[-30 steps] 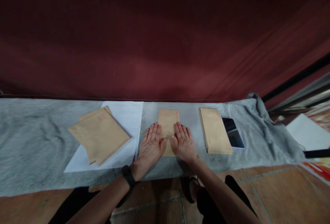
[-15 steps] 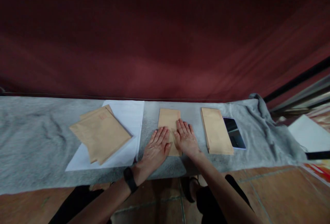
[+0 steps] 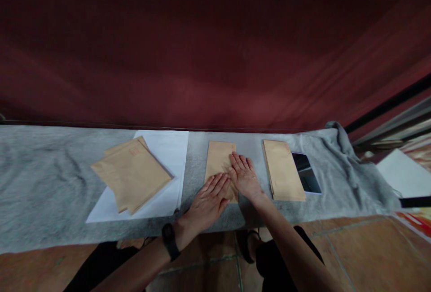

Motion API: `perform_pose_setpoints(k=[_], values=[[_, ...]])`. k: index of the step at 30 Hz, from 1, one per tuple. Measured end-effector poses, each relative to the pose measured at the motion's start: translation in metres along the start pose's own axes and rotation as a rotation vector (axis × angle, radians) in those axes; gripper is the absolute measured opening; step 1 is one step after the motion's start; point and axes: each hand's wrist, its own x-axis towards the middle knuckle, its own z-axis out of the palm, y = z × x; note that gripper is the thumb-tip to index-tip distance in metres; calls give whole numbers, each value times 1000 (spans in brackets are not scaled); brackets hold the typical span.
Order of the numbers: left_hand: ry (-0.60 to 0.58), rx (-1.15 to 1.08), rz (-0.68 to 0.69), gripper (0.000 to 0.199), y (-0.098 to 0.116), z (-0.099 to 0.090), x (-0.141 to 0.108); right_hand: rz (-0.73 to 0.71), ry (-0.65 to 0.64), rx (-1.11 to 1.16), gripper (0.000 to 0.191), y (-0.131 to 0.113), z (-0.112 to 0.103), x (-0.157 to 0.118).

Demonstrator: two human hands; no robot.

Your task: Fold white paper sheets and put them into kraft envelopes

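A brown paper envelope [image 3: 217, 157] lies upright in the middle of the grey cloth [image 3: 198, 148]. My left hand [image 3: 210, 198] rests flat across its lower part, fingers stretched out. On its right edge lies my right hand [image 3: 245, 177], palm down with fingers extended, the fingertips of my left hand close beside it. Neither hand grips anything. To the right is a stack of brown envelopes [image 3: 283, 171], partly over a dark-screened phone [image 3: 306, 173]. Several more envelopes [image 3: 134, 173] lie fanned at the left on white paper [image 3: 171, 148].
Behind the cloth-covered surface rises a dark red fabric wall [image 3: 215, 58]. A white flat object [image 3: 404, 173] sits at the far right beside a black bar. Below the front edge are a tiled floor [image 3: 370, 251] and my legs.
My left hand has slid right and slightly down over the envelope, nearer my right hand. My right hand has shifted slightly up and left.
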Motion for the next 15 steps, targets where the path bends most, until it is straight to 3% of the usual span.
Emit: perform_pose_setpoints(k=[15], values=[[-80, -100, 130, 62, 3, -15, -4, -10, 6, -30, 56, 1, 5, 12]])
